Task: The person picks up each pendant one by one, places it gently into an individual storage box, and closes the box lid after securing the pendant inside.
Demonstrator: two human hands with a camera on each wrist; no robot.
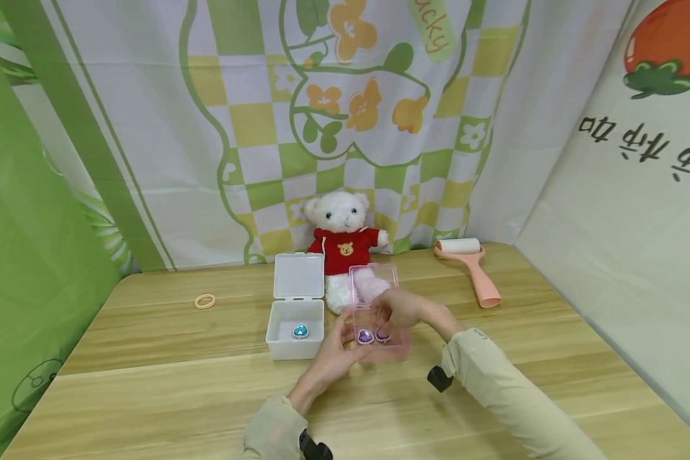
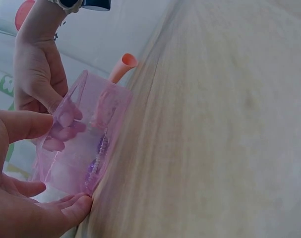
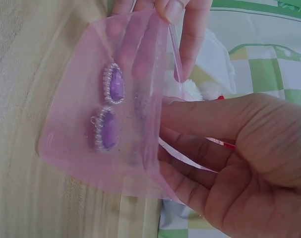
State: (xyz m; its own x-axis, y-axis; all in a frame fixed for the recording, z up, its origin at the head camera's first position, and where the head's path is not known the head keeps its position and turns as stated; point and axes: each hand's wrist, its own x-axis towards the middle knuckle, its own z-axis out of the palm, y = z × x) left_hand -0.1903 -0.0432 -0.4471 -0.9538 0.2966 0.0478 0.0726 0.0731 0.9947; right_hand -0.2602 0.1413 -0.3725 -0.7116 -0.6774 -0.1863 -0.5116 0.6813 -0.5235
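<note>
A see-through pink box (image 1: 399, 351) stands on the table with its lid raised. Two purple gems (image 3: 114, 84) with beaded silvery edges lie at its bottom. My left hand (image 1: 335, 358) holds the box at its left side, thumb by the rim and fingers lower on the wall. From above, my right hand (image 1: 401, 308) reaches into the box mouth; its fingers (image 3: 190, 148) are bent above the gems, and nothing shows between them. Left of the pink box is an open white box (image 1: 296, 350) with a blue gem (image 1: 300, 331) inside.
Behind the boxes a white teddy bear (image 1: 342, 249) in a red hoodie sits against the patterned curtain (image 1: 253, 128). A pink-handled lint roller (image 1: 474, 271) lies at the back right. An orange-yellow ring (image 1: 205, 301) lies on the left of the wooden table (image 1: 149, 358).
</note>
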